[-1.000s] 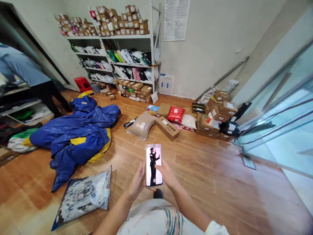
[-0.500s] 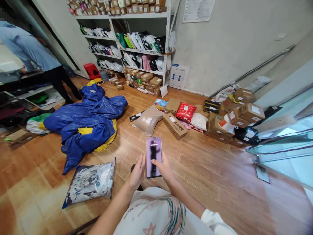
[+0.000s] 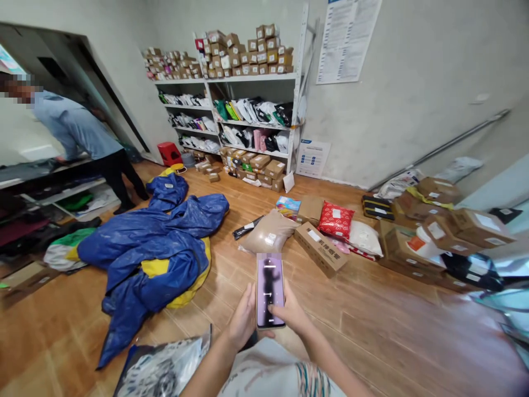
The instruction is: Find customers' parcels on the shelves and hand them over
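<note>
The slim dark-framed smartphone with a lit purple screen (image 3: 270, 290) stands upright at 6 o'clock in the view, low centre. The left hand (image 3: 243, 317) cups its left edge, fingers extended upward along the side. The right hand (image 3: 292, 311) grips the right edge, thumb laid on the screen. Both forearms converge from 6 o'clock. A crumpled blue and yellow tarpaulin sack (image 3: 152, 248) lies at 10 o'clock on the wooden plank floor (image 3: 372, 331).

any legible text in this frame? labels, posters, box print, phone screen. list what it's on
None can be read.
Wall chart: rows of fine print, too small.
Blue-headed notice: blurred.
Long cardboard box: dark characters, not legible.
Parcel labels on shelves: too small.
Phone, held by left hand and right hand: dim figure, no readable text.
</note>
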The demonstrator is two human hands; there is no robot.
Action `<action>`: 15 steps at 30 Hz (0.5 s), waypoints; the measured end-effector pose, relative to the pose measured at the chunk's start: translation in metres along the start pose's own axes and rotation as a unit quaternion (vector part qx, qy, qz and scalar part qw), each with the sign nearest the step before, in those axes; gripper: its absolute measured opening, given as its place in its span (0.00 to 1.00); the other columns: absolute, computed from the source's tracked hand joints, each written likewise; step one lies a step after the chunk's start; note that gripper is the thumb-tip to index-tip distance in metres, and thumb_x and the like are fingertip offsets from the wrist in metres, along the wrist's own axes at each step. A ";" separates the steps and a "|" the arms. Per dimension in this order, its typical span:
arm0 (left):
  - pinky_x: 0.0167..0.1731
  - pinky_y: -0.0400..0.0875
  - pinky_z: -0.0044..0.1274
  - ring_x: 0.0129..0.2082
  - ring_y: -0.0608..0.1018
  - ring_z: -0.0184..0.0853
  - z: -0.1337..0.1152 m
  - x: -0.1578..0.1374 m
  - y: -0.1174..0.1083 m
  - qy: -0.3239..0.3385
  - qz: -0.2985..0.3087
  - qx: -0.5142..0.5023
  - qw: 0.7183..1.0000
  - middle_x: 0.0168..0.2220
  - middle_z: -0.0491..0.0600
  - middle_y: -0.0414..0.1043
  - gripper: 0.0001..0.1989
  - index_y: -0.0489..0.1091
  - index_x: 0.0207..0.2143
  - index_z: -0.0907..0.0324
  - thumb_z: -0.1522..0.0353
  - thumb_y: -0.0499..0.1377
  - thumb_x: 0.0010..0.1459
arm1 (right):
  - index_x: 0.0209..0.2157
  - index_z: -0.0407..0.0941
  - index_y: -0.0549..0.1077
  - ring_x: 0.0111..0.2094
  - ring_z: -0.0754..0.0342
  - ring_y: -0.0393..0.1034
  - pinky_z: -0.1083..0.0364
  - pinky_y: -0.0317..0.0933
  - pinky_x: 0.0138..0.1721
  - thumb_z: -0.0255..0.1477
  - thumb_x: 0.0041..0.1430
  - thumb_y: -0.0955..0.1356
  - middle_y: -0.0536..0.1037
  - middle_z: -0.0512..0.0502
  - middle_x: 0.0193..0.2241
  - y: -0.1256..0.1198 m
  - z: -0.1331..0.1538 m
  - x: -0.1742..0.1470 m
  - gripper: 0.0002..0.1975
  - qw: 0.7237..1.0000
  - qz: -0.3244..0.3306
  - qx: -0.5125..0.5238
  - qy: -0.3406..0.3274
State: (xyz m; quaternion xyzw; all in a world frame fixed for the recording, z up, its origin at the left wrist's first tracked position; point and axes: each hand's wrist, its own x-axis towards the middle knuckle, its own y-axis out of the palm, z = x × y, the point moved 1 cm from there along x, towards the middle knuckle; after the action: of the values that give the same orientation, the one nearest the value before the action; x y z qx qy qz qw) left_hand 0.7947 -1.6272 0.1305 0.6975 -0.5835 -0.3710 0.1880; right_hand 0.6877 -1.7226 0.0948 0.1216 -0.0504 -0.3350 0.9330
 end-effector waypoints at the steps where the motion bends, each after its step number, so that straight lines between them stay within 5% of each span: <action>1: 0.24 0.75 0.29 0.46 0.76 0.48 -0.020 0.002 -0.013 -0.005 -0.008 0.013 1.000 0.59 0.57 0.65 0.33 0.46 0.67 0.51 0.50 0.44 0.63 | 0.54 0.49 0.61 0.39 0.50 0.70 0.53 0.62 0.41 0.28 0.45 0.75 0.75 0.48 0.43 0.013 -0.002 0.020 0.34 1.000 0.022 0.008 0.000; 4: 0.20 0.73 0.27 0.47 0.75 0.49 -0.071 0.009 -0.051 -0.007 -0.033 0.031 0.999 0.58 0.58 0.65 0.34 0.44 0.67 0.52 0.50 0.44 0.62 | 0.57 0.49 0.61 0.48 0.47 0.68 0.49 0.60 0.50 0.36 0.53 0.71 0.73 0.45 0.49 0.046 -0.010 0.072 0.30 0.999 0.036 0.029 0.009; 7: 0.33 0.76 0.29 0.53 0.71 0.46 -0.105 0.018 -0.085 0.006 -0.035 -0.001 0.999 0.59 0.55 0.64 0.33 0.47 0.66 0.53 0.50 0.44 0.63 | 0.59 0.50 0.60 0.60 0.48 0.57 0.47 0.46 0.62 0.42 0.65 0.59 0.67 0.44 0.57 0.071 -0.018 0.108 0.24 1.000 -0.019 -0.024 -0.001; 11: 0.53 0.67 0.34 0.59 0.66 0.44 -0.134 0.030 -0.116 0.046 -0.033 -0.067 0.996 0.61 0.54 0.61 0.34 0.49 0.66 0.55 0.50 0.44 0.63 | 0.66 0.51 0.43 0.66 0.46 0.43 0.43 0.36 0.65 0.48 0.65 0.54 0.50 0.42 0.66 0.093 -0.023 0.135 0.33 0.978 -0.041 -0.170 -0.112; 15: 0.59 0.59 0.34 0.61 0.64 0.42 -0.155 0.035 -0.132 0.083 -0.031 -0.070 0.994 0.62 0.53 0.61 0.32 0.50 0.66 0.55 0.51 0.45 0.63 | 0.67 0.49 0.37 0.67 0.39 0.39 0.38 0.37 0.64 0.52 0.62 0.53 0.42 0.41 0.68 0.107 -0.017 0.154 0.39 0.939 0.001 -0.274 -0.207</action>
State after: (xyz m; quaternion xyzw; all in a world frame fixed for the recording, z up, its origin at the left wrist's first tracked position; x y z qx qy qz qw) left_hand 0.9996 -1.6545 0.1302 0.7290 -0.5166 -0.3571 0.2726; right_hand 0.8749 -1.7378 0.1085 -0.2104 -0.1490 -0.3529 0.8994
